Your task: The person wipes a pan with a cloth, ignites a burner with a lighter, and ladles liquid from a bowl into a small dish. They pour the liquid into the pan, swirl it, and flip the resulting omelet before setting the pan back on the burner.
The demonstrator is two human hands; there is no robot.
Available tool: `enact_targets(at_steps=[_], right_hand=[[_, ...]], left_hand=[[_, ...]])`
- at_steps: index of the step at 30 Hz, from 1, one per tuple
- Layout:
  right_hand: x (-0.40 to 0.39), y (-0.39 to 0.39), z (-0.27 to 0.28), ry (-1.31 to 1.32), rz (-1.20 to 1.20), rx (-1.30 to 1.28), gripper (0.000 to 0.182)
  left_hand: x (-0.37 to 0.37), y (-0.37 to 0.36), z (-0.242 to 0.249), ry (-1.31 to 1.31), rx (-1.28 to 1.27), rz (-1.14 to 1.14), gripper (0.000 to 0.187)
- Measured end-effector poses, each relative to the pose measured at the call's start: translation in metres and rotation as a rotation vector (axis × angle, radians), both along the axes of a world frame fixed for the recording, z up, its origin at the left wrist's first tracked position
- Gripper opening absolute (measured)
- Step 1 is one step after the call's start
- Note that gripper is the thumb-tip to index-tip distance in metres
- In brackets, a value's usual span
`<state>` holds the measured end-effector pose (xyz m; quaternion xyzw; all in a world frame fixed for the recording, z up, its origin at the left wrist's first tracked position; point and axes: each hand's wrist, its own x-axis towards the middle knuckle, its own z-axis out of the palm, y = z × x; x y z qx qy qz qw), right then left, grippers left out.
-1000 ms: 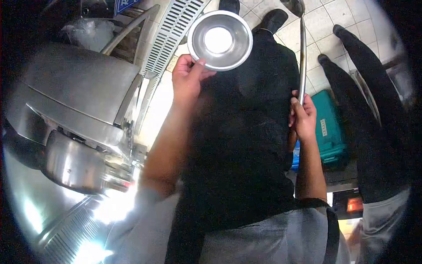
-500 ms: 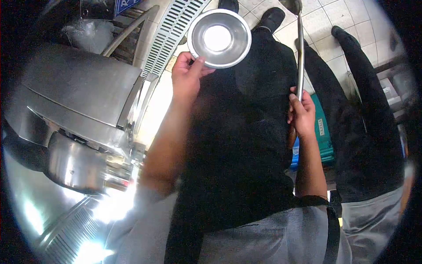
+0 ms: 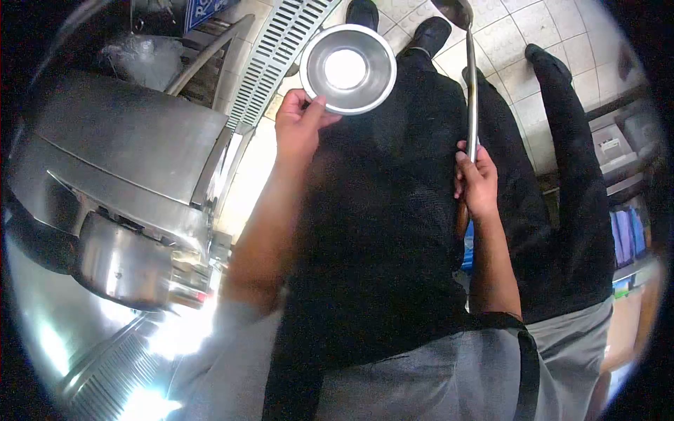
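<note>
Gleaming along the left edge is a steel machine (image 3: pixel 119 182), its slanted housing and rounded drum catching hard glare. Just beside it a slotted metal grate (image 3: pixel 270 56) runs up toward the pale tiled floor (image 3: pixel 512 35) at the top. The left hand (image 3: pixel 298 130) is closed on the lower rim of one steel bowl (image 3: pixel 348 68), thumb on the inside of the rim, the bowl held out over the floor with its empty hollow facing the camera. Between the arms hangs a black apron (image 3: pixel 386 231), filling the middle. The right hand (image 3: pixel 476 184) is wrapped tight around the handle of one long ladle (image 3: pixel 471 84), shaft upright, its cup near the top edge. Bowl and ladle are apart. Two black shoes (image 3: pixel 393 21) show on the tiles. Another person's dark-trousered legs (image 3: pixel 569 161) stand close on the right, with shelves (image 3: pixel 618 147) just beyond, leaving little free floor there.
</note>
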<state>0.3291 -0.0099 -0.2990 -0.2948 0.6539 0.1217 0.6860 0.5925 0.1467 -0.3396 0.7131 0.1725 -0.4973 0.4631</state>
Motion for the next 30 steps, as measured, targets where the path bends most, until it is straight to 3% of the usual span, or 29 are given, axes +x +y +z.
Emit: enact_targets(at_steps=[7, 9, 12, 14, 15, 17, 18, 19, 20, 21, 24, 27, 30], right_hand=[[0.004, -0.002, 0.006, 0.028, 0.016, -0.001, 0.016], [0.006, -0.007, 0.010, 0.053, 0.041, -0.010, 0.016], [0.000, -0.012, 0.020, 0.075, 0.093, -0.039, 0.016], [0.000, -0.027, 0.041, 0.091, 0.135, -0.051, 0.014], [0.004, -0.036, 0.057, 0.091, 0.151, -0.068, 0.013], [0.000, -0.053, 0.078, 0.105, 0.105, -0.060, 0.016], [-0.005, -0.060, 0.085, 0.123, 0.239, -0.223, 0.019], [-0.010, -0.067, 0.088, 0.150, 0.371, -0.388, 0.022], [-0.021, -0.072, 0.081, 0.188, 0.408, -0.389, 0.025], [-0.028, -0.081, 0.077, 0.226, 0.440, -0.383, 0.028], [-0.019, -0.106, 0.100, 0.257, 0.239, -0.321, 0.031], [-0.057, -0.127, 0.040, 0.244, 0.177, -0.375, 0.038], [-0.048, -0.173, 0.049, 0.190, 0.039, -0.272, 0.020]], left_hand=[[0.003, -0.004, 0.010, -0.040, -0.020, -0.085, 0.012], [0.005, -0.007, 0.020, -0.117, 0.066, -0.215, 0.023], [0.016, 0.012, 0.011, -0.214, 0.091, -0.324, 0.017], [0.031, 0.011, 0.021, -0.345, -0.004, -0.423, 0.015], [0.035, 0.046, -0.022, -0.618, 0.058, -0.561, 0.016], [0.055, 0.021, 0.015, -0.353, -0.127, -0.237, 0.015], [0.065, 0.003, 0.048, -0.366, -0.179, -0.370, 0.014], [0.074, 0.003, 0.039, -0.498, -0.081, -0.473, 0.014], [0.077, -0.026, 0.075, -0.377, -0.186, -0.265, 0.014], [0.087, -0.034, 0.079, -0.380, -0.156, -0.315, 0.012], [0.106, -0.070, 0.101, -0.335, -0.249, -0.282, 0.013], [0.118, -0.111, 0.108, -0.320, -0.324, -0.215, 0.017], [0.126, -0.170, 0.114, -0.341, -0.420, -0.199, 0.014]])
